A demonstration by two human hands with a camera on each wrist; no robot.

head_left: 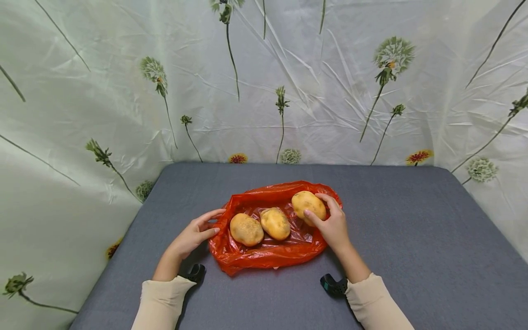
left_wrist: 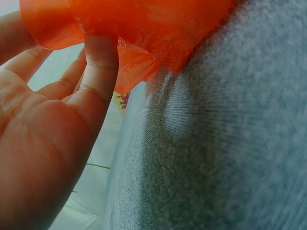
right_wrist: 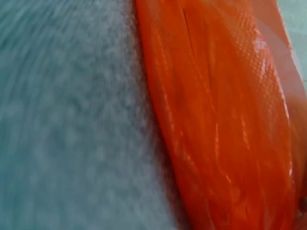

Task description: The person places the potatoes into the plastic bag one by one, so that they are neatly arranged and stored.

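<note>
A red plastic bag [head_left: 268, 260] lies spread open on the grey table. Two potatoes, a left one [head_left: 246, 229] and a middle one [head_left: 275, 223], rest inside it. At the bag's left end, my left hand [head_left: 190, 237] pinches the rim; the left wrist view shows its thumb against the red plastic [left_wrist: 148, 21]. My right hand [head_left: 336, 228] grips a third potato [head_left: 307, 206] between thumb and fingers, over the bag's right end. In the right wrist view the bag's side [right_wrist: 216, 110] fills much of the picture, and the held potato cannot be made out.
The grey cloth-covered table [head_left: 412, 238] extends around the bag. Behind it and to the left hangs a pale curtain [head_left: 330, 82] printed with dandelions. Each wrist wears a black strap, the left strap [head_left: 197, 273] and the right strap [head_left: 333, 285], near the cream sleeves.
</note>
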